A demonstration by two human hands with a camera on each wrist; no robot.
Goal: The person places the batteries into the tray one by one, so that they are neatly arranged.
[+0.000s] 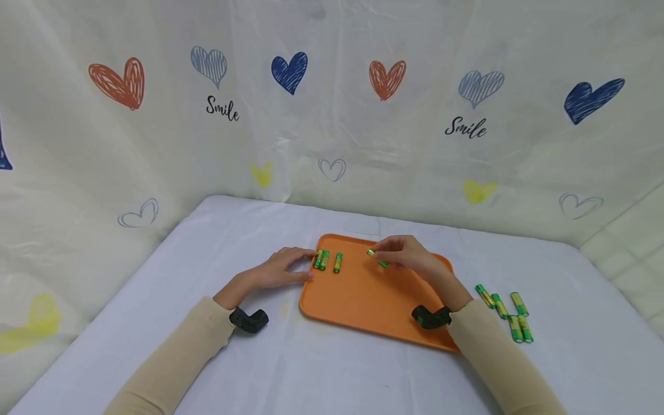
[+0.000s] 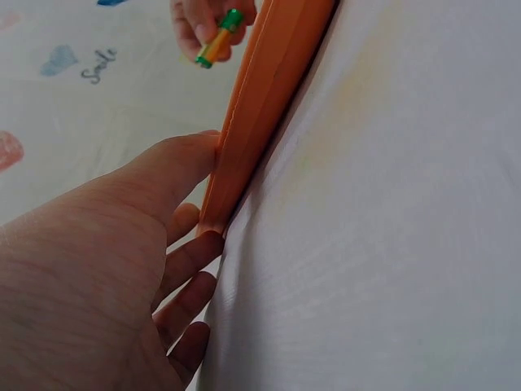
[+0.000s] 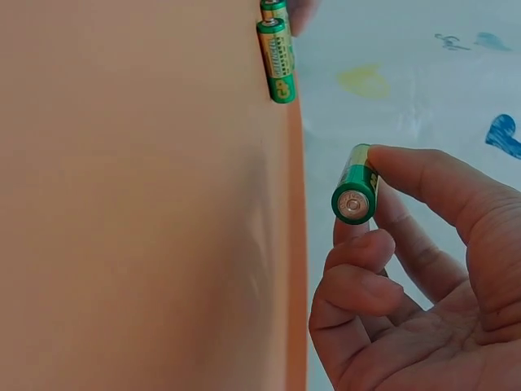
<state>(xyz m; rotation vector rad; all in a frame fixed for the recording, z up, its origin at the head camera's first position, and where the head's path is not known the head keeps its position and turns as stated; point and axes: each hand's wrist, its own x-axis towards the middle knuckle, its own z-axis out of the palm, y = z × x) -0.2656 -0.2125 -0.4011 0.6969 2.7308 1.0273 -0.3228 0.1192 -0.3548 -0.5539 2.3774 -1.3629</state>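
An orange tray (image 1: pixel 358 300) lies on the white-covered table. Two green-and-gold batteries stand side by side at its left rim, and another battery (image 1: pixel 338 263) lies a little to their right. My right hand (image 1: pixel 410 253) is over the tray's far part, pinching a battery (image 3: pixel 356 186) between thumb and fingers; its flat end faces the camera in the right wrist view. My left hand (image 1: pixel 282 268) is at the tray's left edge, fingers loosely extended, the thumb (image 2: pixel 187 159) against the outer side of the rim.
To the right of the tray, several more batteries (image 1: pixel 500 305) lie in a loose group on the table, near my right sleeve (image 1: pixel 498 351). Behind the table hangs a pale sheet (image 1: pixel 337 127) printed with hearts. Each wrist wears a black device.
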